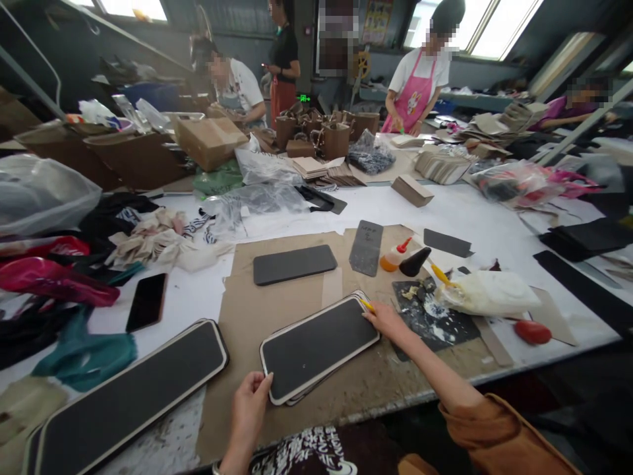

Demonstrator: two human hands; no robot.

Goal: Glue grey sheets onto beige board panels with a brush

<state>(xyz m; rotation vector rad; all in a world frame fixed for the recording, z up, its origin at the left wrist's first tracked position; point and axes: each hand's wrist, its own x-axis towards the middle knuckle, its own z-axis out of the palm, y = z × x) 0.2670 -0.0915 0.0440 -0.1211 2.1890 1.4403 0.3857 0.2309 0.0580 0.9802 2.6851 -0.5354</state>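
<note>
My left hand [250, 408] grips the lower left edge of a dark grey panel with a cream border [316, 346], which lies on a small stack of similar panels. My right hand [388, 321] rests at the panel's right corner, pinching a thin yellow-tipped tool [367, 305]. Under them lies brown kraft paper [247, 316]. A plain dark grey panel [294, 264] sits farther forward on the paper, and another bordered panel [128, 389] lies to the left.
To the right are a glue bottle [395, 254], a black-stained board [425, 316], a white cloth bundle [489, 293] and a red lump [533, 332]. A phone [146, 302] and fabric scraps [148, 241] lie left. Co-workers [420, 86] work beyond cardboard boxes and plastic bags.
</note>
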